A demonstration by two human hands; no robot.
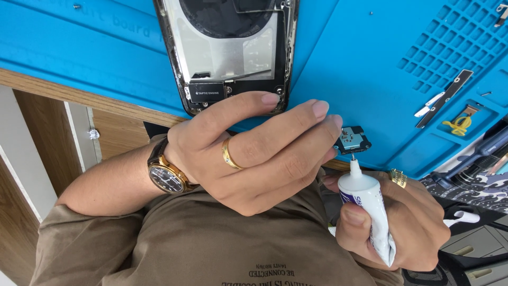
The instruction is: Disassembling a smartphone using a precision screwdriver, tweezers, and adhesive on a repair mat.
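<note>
My left hand point(259, 153), with a gold ring and a wristwatch, pinches a small black and metal component point(353, 140) at its fingertips, just over the near edge of the blue work mat point(370, 63). My right hand point(413, 228) grips a white squeeze tube point(365, 204) upright. The tube's thin nozzle tip touches the underside of the component. An opened phone body point(233, 53), its inner parts exposed, lies on the mat just beyond my left fingers.
A long black strip part point(443, 98) and a yellow piece point(459, 125) rest in the mat's tray sections at the right. A dark hand tool point(476, 153) lies at the right edge. The wooden table edge point(79, 95) runs along the left.
</note>
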